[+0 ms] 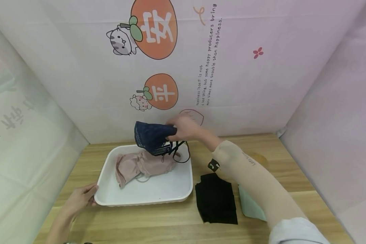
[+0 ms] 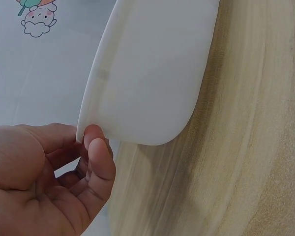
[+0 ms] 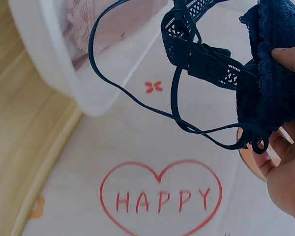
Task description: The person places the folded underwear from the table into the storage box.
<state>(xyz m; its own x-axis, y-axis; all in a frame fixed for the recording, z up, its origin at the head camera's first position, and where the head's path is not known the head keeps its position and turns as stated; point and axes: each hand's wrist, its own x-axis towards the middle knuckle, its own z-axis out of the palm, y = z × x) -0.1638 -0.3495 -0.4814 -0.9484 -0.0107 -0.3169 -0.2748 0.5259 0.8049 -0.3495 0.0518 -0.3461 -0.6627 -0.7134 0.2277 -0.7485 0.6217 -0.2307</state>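
Observation:
Over the back right of a white plastic tray point(image 1: 149, 196), my right hand point(image 1: 184, 128) pinches a navy lace bra point(image 1: 152, 135) by one end. Its thin straps point(image 3: 174, 96) hang loose in the right wrist view. Inside the tray, below the navy one, lies a pink bra point(image 1: 152, 164). At the tray's near left corner, my left hand point(image 1: 79, 200) grips the rim between thumb and fingers. The left wrist view has the thumb and fingertips of that hand point(image 2: 54, 172) at the tray's edge point(image 2: 96, 83).
A black folded cloth point(image 1: 216, 200) lies on the wooden table point(image 1: 158, 223) right of the tray. Beyond it is a small black item point(image 1: 214, 165). A pale green object point(image 1: 250, 205) is partly hidden under my right forearm. Printed white fabric point(image 1: 231, 101) walls the back and sides.

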